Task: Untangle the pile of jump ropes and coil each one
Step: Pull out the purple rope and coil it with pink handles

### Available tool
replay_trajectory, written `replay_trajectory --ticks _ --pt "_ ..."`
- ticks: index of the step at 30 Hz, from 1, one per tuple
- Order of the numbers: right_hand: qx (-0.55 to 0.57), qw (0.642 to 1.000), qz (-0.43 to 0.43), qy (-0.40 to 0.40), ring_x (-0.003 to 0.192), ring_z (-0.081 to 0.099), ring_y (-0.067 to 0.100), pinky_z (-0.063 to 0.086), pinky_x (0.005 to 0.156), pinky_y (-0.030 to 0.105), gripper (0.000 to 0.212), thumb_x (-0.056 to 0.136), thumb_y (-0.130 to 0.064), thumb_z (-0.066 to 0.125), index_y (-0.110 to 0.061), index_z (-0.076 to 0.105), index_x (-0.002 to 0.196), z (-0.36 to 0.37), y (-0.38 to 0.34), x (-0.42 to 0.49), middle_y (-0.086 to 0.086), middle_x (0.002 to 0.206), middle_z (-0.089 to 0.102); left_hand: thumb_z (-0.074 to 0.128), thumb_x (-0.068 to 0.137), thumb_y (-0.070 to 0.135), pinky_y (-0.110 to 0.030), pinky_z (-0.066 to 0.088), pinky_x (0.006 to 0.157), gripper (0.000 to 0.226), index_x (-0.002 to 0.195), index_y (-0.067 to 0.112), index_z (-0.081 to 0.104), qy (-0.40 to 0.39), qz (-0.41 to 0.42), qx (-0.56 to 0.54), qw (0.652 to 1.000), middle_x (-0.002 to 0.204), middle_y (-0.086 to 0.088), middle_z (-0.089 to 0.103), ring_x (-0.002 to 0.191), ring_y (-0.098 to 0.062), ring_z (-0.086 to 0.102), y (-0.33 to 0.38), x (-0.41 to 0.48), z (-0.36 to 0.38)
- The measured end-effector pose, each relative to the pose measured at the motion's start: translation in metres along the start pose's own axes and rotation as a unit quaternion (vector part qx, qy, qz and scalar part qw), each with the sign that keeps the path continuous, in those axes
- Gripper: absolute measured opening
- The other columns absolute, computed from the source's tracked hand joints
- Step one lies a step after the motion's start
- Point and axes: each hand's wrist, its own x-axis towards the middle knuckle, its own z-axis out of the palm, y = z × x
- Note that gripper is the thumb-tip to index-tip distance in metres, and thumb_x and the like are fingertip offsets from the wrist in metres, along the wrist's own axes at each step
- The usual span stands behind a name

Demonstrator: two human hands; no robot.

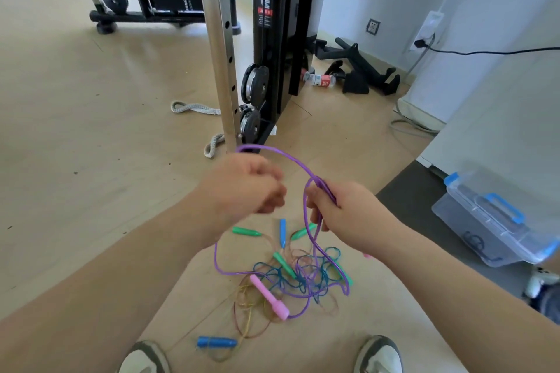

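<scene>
Purple plastic cord: the rope (291, 160) arches between both hands at frame centre, then drops into the pile (297, 275) on the floor (75, 130), lower centre.

Left hand (242, 188): fingers curled round the rope, somewhat blurred. Right hand (342, 209): thumb and fingers clamped on a doubled loop of it.

Handling (judged): light, smooth and springy. It would likely slip through a loose grip and hold its kinks, but it is not fragile. Best hold is probably close to the pink handle (268, 297), at the pile's lower left edge, where the purple cord ends; work the length free from there.

In the way — thin blue and gold cords cross the purple loops in the pile, so a hard pull would likely drag the lot. Green handles (246, 231) lie along the pile's upper side, and a blue handle (216, 342) sits apart, near the shoes (380, 354).

Around: a machine post (218, 54) stands just beyond the hands, upper centre, and a clear box (485, 221) sits at the right edge.
</scene>
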Motion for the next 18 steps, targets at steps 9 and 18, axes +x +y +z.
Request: replay_trajectory --ticks 9,18 --pt "0.150 0.985 -0.050 0.074 0.044 0.057 0.005 0.044 0.046 0.021 0.035 0.107 -0.035 0.046 -0.013 0.066 0.090 -0.002 -0.018 -0.004 0.007 0.073 0.072 0.068 0.093 0.026 -0.026 0.051 0.070 0.008 0.095 0.018 0.072 -0.089 0.112 0.256 0.956 0.086 0.003 0.074 0.079 -0.016 0.067 -0.029 -0.004 0.026" --pt "-0.007 0.997 -0.052 -0.055 0.076 0.069 0.011 0.051 0.067 0.020 0.007 0.098 -0.030 0.066 -0.031 0.070 0.103 -0.002 -0.002 -0.002 -0.006 0.090 0.072 0.052 0.105 0.009 -0.038 0.065 0.075 0.017 0.098 -0.003 0.063 0.025 0.111 -0.057 0.992 0.082 -0.020 0.075 0.074 -0.026 0.077 0.003 -0.003 0.007"
